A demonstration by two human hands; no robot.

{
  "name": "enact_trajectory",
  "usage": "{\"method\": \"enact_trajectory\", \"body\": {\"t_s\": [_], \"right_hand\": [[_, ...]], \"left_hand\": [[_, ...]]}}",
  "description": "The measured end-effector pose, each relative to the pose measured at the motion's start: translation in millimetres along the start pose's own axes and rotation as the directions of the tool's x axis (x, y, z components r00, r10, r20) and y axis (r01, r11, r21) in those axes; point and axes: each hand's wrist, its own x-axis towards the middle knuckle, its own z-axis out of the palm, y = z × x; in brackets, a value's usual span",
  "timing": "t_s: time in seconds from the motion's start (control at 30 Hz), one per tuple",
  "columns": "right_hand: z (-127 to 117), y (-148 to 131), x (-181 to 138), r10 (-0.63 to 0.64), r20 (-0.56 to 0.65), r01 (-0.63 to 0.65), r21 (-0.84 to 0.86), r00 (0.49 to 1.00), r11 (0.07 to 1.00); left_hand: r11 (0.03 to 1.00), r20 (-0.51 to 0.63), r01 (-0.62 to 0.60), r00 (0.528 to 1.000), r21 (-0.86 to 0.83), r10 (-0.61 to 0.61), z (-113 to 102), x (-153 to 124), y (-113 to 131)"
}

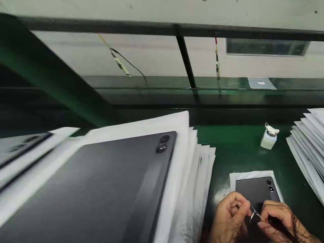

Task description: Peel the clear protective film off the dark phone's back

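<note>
I am working low at the right of the green desk (240,148), both hands over a small dark tablet (255,190) that is lying back-up on a white sheet (235,177), its camera lenses toward the far right corner. My left hand (229,216) is curling its grip, thumb and forefinger pressing together on a thin clear strip (254,213). My right hand (278,217) is pinching the strip's other end while holding a dark pen-like tool (278,225). To my left a larger dark tablet (101,189) is lying on a tall stack of white sheets (197,175). A small white bottle (268,136) is standing farther back, near another pile of sheets (308,145).
</note>
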Motion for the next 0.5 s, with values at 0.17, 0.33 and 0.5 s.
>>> {"method": "enact_trajectory", "body": {"t_s": [0.17,0.33,0.5], "right_hand": [[7.5,-2.7,6.4,0.027,-0.024,-0.025,0.077,0.999,0.997],[2.5,-13.6,8.3,0.01,-0.017,-0.008,0.072,1.0,0.997],[-5.4,-9.2,2.5,0.011,0.072,-0.012,0.016,0.997,1.0]], "left_hand": [[0.998,-0.062,-0.059,0.996,-0.031,0.057,-1.2,-12.6,5.9],[0.999,-0.033,-0.033,0.999,0.015,0.034,3.1,-13.3,7.7],[0.994,0.012,0.097,0.995,0.041,-0.098,-4.0,-5.7,1.5]]}}
